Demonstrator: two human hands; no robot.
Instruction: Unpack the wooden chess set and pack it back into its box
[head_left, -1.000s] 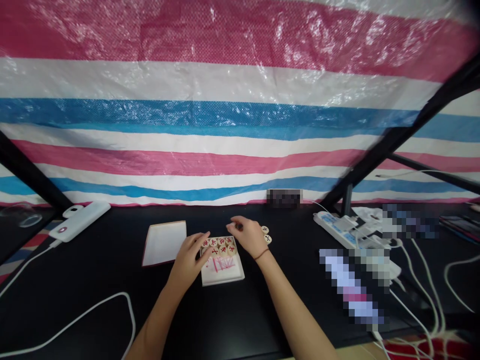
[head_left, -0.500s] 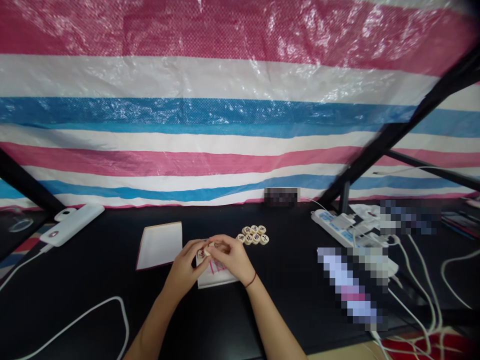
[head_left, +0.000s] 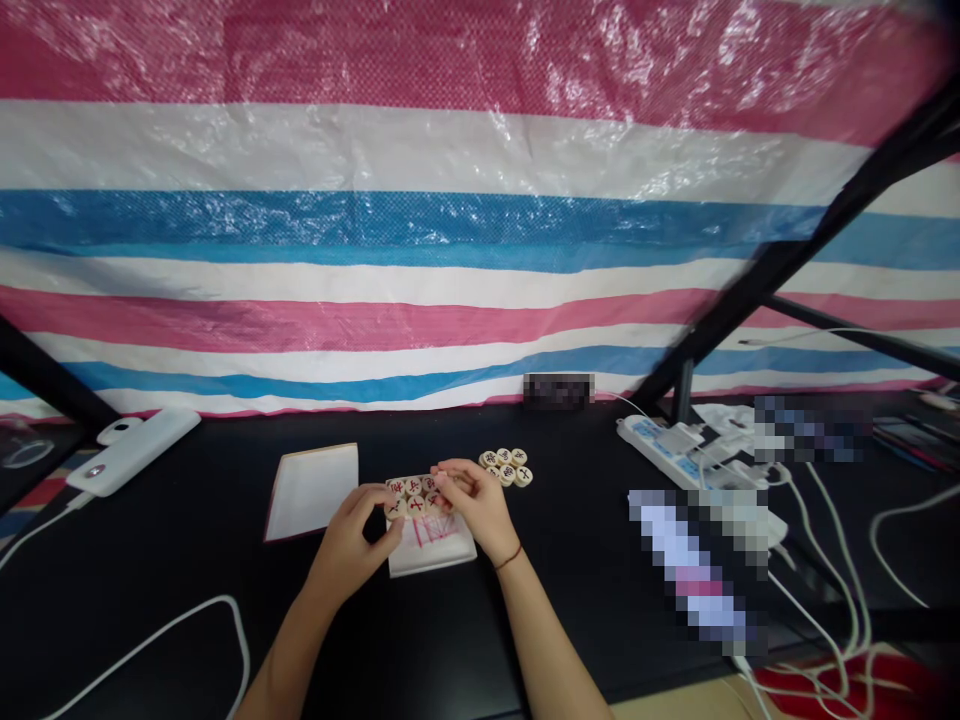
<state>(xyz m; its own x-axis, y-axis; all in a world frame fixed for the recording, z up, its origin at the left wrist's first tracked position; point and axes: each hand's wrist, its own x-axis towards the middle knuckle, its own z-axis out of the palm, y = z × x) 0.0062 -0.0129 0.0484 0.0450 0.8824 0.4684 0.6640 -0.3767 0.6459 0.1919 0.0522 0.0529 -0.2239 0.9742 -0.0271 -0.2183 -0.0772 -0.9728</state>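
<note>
Several round cream pieces with red characters stand in rows in a shallow white box whose bottom has pink lines. At the left end of the rows is my left hand, thumb and fingers apart around an end piece; it touches that piece. My right hand is over the right end, its thumb and fingertips pinched together; what they hold, if anything, is hidden. Behind the right hand, several cream pieces with dark characters sit together on the black table.
An open white lid lies left of the box. A white device with a cable is at the far left. White power strips with plugs and cables, and a blurred item, are on the right. Striped sheeting hangs behind.
My hands have moved apart, left hand leftwards and right hand slightly right. The red-character pieces between them now show. The view has shifted slightly.
</note>
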